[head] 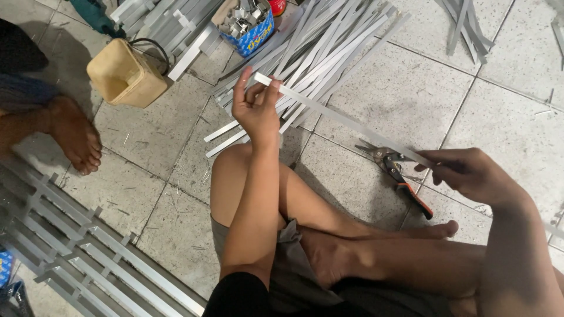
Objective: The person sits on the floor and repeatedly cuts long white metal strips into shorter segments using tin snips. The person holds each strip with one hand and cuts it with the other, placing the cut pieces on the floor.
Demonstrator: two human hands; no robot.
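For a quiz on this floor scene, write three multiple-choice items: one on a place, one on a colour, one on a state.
1. Where do the tin snips lie?
A. on the tiled floor beside the right hand
B. in the yellow tub
C. on the person's knee

2. What colour are the snips' handles?
A. blue
B. orange and black
C. white

3. How is the long metal strip held?
A. by the left hand alone
B. lying loose on the pile
C. one end in each hand

Key: 1 A, they rest on a tile near the right hand; 2 B, the grips show it; 3 C, the left hand pinches the far end.
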